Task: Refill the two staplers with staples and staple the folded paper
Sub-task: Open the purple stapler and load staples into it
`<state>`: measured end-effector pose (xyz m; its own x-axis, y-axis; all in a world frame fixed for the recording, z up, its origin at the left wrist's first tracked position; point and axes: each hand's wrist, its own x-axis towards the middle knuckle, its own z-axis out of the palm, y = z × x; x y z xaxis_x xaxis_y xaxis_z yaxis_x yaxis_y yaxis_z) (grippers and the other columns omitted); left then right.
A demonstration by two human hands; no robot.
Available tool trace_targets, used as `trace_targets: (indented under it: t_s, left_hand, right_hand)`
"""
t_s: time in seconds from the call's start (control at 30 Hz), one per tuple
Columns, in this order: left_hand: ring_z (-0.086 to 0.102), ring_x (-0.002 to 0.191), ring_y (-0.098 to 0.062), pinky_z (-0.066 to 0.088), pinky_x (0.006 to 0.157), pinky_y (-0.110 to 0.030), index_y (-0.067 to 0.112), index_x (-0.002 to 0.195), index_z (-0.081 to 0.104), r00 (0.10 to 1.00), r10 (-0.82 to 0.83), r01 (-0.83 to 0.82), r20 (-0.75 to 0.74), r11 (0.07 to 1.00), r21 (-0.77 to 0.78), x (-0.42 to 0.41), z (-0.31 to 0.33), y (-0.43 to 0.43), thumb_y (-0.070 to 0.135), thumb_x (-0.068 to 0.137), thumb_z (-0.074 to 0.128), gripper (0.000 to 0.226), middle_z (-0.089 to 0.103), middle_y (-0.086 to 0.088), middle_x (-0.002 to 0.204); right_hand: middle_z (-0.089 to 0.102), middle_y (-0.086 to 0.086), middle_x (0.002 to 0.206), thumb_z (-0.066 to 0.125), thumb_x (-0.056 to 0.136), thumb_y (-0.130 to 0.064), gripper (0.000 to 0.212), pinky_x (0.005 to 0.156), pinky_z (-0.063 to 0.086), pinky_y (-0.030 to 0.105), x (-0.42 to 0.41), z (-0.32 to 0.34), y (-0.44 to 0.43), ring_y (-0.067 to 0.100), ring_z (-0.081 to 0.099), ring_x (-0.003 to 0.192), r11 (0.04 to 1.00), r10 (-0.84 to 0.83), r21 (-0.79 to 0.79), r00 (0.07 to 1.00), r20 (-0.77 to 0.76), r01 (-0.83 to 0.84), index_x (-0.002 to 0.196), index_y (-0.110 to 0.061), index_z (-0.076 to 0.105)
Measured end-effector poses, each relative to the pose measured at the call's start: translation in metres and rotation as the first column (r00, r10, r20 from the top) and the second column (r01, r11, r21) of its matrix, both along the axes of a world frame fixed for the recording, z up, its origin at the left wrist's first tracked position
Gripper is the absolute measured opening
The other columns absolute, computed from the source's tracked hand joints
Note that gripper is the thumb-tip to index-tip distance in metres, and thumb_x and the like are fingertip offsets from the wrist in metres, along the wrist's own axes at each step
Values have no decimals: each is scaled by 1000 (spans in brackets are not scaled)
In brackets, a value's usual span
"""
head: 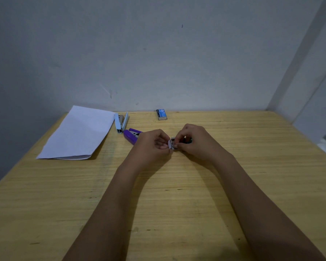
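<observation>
Both hands meet over the middle of the wooden table (177, 194) around a small staple box (174, 145). My right hand (194, 141) grips the box body, which it mostly hides. My left hand (151, 145) pinches the box's end flap. A purple stapler (129, 136) lies open just left of my left hand, partly hidden by it. Farther back lies a light-blue stapler (120, 122), also open. The folded white paper (79, 132) rests flat at the left.
A second blue staple box (161, 113) sits by the wall at the back of the table. The grey wall stands right behind the table's far edge. A white ledge (309, 102) borders the table on the right.
</observation>
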<state>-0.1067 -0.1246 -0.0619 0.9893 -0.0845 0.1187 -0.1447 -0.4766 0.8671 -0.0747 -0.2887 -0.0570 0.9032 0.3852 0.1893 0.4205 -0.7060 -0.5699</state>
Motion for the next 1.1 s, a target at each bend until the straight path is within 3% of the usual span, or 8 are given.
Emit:
trace_targets:
  t_s: [0.23,0.4,0.5,0.63,0.83,1.1]
  left_hand:
    - [63,72,-4,52,65,-7,12,92,65,1000,6,-6,10,1000,13,-1,0,-1,2,75,73,22,66,5,79]
    - [62,71,-3,53,66,-8,13,92,66,999,35,-35,28,999,14,0,-1,-2,3,75,72,20,67,1,81]
    - [62,73,-4,53,67,-8,13,93,68,998,51,-52,35,998,28,1,-2,-2,3,76,72,21,67,2,83]
    - [60,77,-1,48,66,-1,12,104,68,997,45,-50,58,995,88,3,-4,-3,5,80,69,25,64,7,87]
    - [57,95,-10,53,83,-25,12,117,64,980,-40,-28,196,942,333,4,-11,-7,16,89,59,29,61,-1,109]
    - [48,109,-18,39,83,-24,11,126,58,972,-76,-45,222,869,493,5,-17,-15,21,97,46,33,54,-8,118]
  right_hand:
    - [52,-6,93,60,87,-27,6,82,44,35,1,-6,1,13,50,88,996,-3,-90,999,47,7,86,-27,66]
    - [56,-3,94,58,88,-19,6,73,43,19,-4,-2,-8,8,53,84,971,-79,227,997,9,75,83,-18,62]
    - [60,-4,90,57,89,-19,8,71,45,22,-4,-1,-20,6,53,84,916,-204,347,979,-26,200,85,-13,61]
    - [62,-3,90,58,90,-18,9,59,40,14,2,-7,-32,2,53,82,904,-297,288,949,-108,316,89,-11,62]
    - [60,-3,90,58,90,-16,9,56,37,10,4,-11,-31,4,52,86,909,-319,239,939,-128,342,91,-9,63]
    - [60,-3,89,59,90,-17,7,56,39,11,1,-10,-26,7,52,88,909,-340,218,934,-108,356,87,-11,62]
